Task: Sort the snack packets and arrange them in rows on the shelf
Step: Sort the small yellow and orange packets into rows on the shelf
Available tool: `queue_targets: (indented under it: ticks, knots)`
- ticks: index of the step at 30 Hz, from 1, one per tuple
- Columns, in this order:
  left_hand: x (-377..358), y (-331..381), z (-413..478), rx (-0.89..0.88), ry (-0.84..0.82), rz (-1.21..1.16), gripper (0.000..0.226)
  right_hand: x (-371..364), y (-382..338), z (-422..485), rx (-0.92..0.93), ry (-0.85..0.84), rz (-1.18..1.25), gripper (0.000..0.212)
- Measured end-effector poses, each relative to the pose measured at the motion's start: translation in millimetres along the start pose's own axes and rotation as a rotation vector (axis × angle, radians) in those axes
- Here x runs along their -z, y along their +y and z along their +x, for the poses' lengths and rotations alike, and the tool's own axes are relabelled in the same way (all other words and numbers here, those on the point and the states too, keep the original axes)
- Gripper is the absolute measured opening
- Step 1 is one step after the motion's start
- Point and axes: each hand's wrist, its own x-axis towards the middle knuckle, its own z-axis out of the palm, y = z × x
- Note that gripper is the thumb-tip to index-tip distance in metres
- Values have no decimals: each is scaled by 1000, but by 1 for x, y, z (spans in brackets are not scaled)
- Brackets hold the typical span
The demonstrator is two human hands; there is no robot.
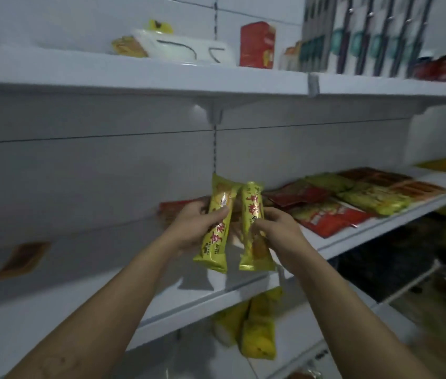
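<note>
Two yellow packets (217,222) in the hands (193,227), one apiece, above the shelf (216,295)

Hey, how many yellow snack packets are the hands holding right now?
2. The left hand grips one packet and the right hand grips the other packet, side by side above the shelf. Any more behind them would be hidden.
</note>
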Motion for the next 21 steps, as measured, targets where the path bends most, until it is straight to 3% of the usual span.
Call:
queue_targets:
  ticks: [5, 11, 17, 21]
  knots:
    - [-107, 19, 32, -1, -124, -84, 30, 111, 1, -15, -18, 183, -289, 27]
    - [-195, 30, 69, -39, -240, -40, 32, 200, -4, -22, -12, 301, -353, 18]
    - [-262, 25, 125, -69, -249, 117, 45, 277, 10, 1, -63, 501, -263, 45]
    - [-297, 15, 178, -95, -238, 145, 46, 327, 23, 43, -76, 490, -331, 55]
